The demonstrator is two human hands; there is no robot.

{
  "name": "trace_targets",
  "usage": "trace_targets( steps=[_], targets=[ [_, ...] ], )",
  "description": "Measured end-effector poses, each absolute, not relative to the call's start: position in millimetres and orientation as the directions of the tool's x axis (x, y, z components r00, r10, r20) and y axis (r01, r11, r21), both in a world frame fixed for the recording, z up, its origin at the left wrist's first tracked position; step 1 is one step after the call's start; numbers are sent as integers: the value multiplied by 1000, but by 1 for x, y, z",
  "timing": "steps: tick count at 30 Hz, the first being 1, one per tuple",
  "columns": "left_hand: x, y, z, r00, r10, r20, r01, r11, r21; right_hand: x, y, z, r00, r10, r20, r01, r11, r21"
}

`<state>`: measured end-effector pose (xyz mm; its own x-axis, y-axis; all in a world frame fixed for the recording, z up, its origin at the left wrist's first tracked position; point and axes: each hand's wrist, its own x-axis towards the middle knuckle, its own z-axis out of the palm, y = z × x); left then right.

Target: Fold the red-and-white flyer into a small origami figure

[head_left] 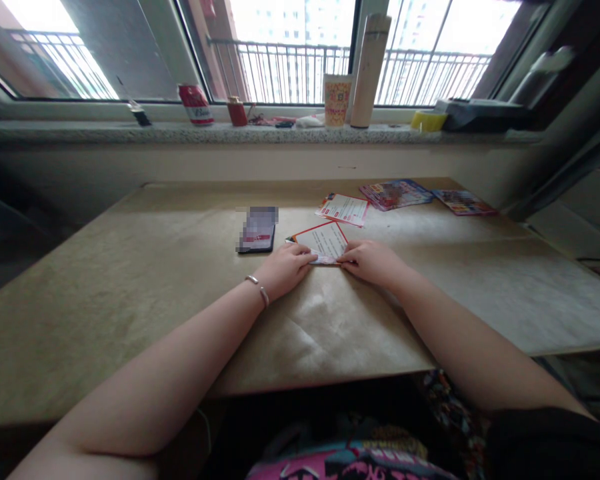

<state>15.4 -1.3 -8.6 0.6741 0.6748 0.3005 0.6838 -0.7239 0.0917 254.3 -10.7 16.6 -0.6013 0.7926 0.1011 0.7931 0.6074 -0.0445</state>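
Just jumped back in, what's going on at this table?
A person has the left hand and right hand on opposite sides of a printed sheet on the table. A phone lies to its left, with more printed paper just beyond and colorful leaflets farther right.

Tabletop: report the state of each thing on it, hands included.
Near card: printed side up, near edge apparently folded.
Left hand: fingers on that card's left side.
Right hand: fingers on its right side.
White cards: flat, overlapping.
Colourful pile: flat.
Rightmost printed item: flat.
Phone: flat, image pixelated.
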Motion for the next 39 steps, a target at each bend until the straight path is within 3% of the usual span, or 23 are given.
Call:
trace_targets(
  steps=[14,39],
  targets=[
    [17,-3,-5,647,706,289,705,-698,125,253,-14,19,-598,798,75,800,600,-1],
    [24,-12,-6,645,718,261,737,-675,38,251,-15,19,-566,822,70,823,568,-19]
  ],
)
